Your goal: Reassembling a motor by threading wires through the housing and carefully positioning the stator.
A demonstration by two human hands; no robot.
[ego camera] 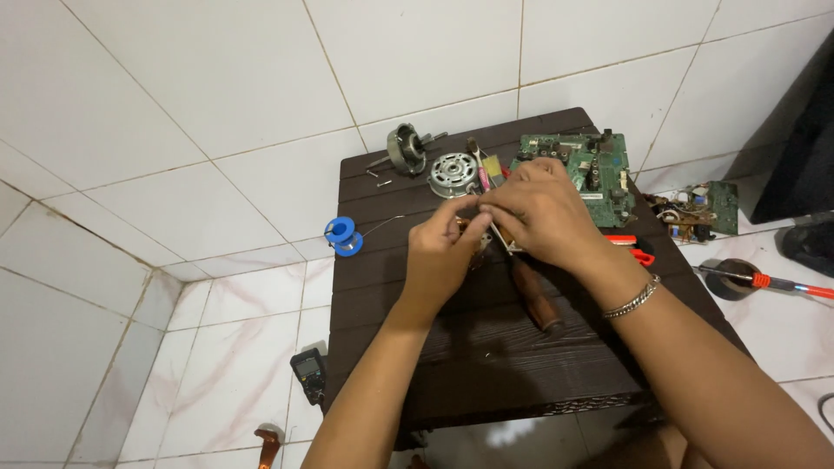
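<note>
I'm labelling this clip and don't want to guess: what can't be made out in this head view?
- Small part between the left hand and right hand: hidden by the fingers; its kind is unclear.
- Tool with the brown handle: its tip is hidden under the right hand.
- Green board: partly covered by the right hand.
- Meter on the floor: too small to read.
- Orange tool: cut off by the bottom edge.

I see a dark slatted desk (pixel 521 365) standing on a floor (pixel 217 113) of large white tiles, evenly lit.
</note>
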